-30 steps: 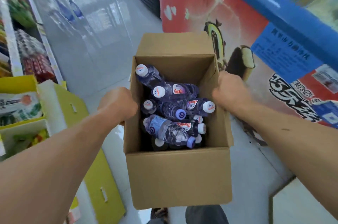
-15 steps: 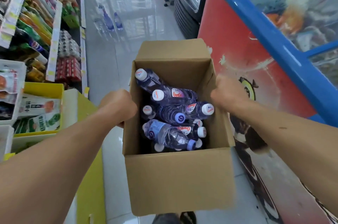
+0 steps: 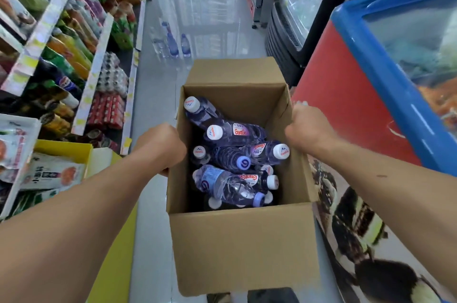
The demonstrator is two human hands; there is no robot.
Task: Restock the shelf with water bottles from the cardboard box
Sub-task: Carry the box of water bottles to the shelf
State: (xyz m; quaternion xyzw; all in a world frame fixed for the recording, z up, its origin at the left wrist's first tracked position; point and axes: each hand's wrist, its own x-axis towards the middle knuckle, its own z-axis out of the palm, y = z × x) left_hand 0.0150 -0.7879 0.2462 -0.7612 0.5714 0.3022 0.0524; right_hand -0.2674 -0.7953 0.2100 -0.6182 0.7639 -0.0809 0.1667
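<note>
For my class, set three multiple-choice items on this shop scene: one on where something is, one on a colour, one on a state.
1. Where do the loose bottles outside the box stand?
A. on the floor ahead of the box
B. on the freezer lid
C. on the yellow bin

2. What colour is the rim of the chest freezer?
A. green
B. blue
C. white

3. How is the cardboard box just now?
A. taped shut
B. open and empty
C. open, holding bottles, gripped at both sides

Key: 1 A, they stand on the aisle floor beyond the box. 2 B, blue rim above a red body. 3 C, the left hand and right hand clasp its side walls, with water bottles inside.
</note>
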